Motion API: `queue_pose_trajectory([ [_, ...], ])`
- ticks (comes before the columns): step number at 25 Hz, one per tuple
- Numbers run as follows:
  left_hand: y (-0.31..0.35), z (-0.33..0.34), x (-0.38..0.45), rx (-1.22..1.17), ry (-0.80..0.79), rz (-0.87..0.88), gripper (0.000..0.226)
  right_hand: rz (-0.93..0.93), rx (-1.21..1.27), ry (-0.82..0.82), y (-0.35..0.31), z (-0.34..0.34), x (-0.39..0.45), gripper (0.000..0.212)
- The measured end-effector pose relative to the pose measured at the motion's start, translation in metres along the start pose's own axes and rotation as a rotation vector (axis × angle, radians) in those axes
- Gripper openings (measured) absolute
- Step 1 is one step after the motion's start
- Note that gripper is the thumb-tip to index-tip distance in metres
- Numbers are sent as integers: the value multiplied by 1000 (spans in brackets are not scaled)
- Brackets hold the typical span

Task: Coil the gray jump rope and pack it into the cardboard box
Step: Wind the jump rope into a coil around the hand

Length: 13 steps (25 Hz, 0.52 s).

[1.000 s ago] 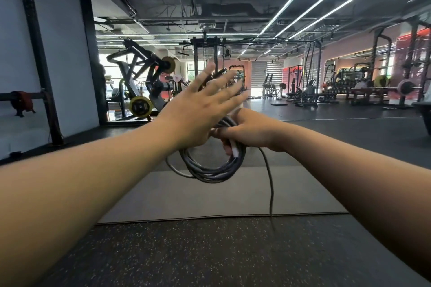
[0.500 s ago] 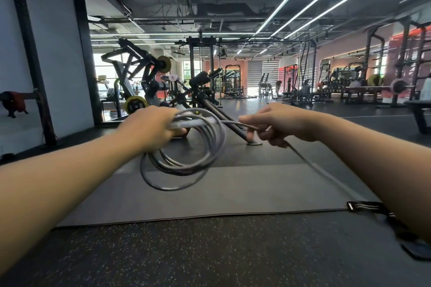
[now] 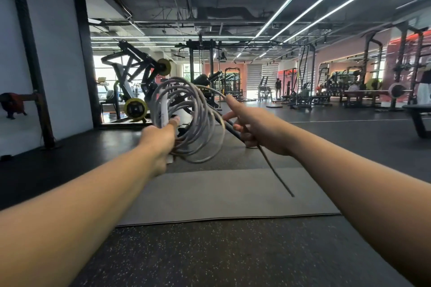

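A: Which step is in hand?

B: The coiling. The left hand [image 3: 161, 140] grips the gathered loops of the gray jump rope [image 3: 193, 121] with a pale handle [image 3: 163, 109] upright among them, held in the air above the gray floor mat [image 3: 210, 193]. To the right of the coil, the right hand [image 3: 258, 128] pinches the running strand, forefinger stretched out, and the loose tail [image 3: 277, 175] drops from it toward the mat.

A: And the cardboard box?

B: It is not in view.

A: What does the next move call for?

B: Probably carrying that strand round the coil once more and tucking it under the left thumb, with the loops kept tight so they do not spring apart. Little tail seems left, so the coil looks nearly finished.

A: What differs from half a second ago?

B: The coil has turned from hanging flat-on to standing more edge-on and spread out, the handle now points upward, and the black strap on the floor right of the mat has left the view.
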<state>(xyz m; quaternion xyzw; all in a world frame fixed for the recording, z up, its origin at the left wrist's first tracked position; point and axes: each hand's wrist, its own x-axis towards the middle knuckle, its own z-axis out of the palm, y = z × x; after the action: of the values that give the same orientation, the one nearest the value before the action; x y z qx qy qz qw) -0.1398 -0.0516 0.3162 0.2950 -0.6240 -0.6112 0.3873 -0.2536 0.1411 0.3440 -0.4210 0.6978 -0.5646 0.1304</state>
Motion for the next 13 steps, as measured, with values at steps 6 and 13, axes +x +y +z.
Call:
queue_pose_trajectory([
  [6,-7,60,-21,-508,243,-199,32,-98,215,-13,5,58,-6,60],
  [13,-3,47,-39,-494,-52,-388,20,-266,207,179,11,78,-5,19],
])
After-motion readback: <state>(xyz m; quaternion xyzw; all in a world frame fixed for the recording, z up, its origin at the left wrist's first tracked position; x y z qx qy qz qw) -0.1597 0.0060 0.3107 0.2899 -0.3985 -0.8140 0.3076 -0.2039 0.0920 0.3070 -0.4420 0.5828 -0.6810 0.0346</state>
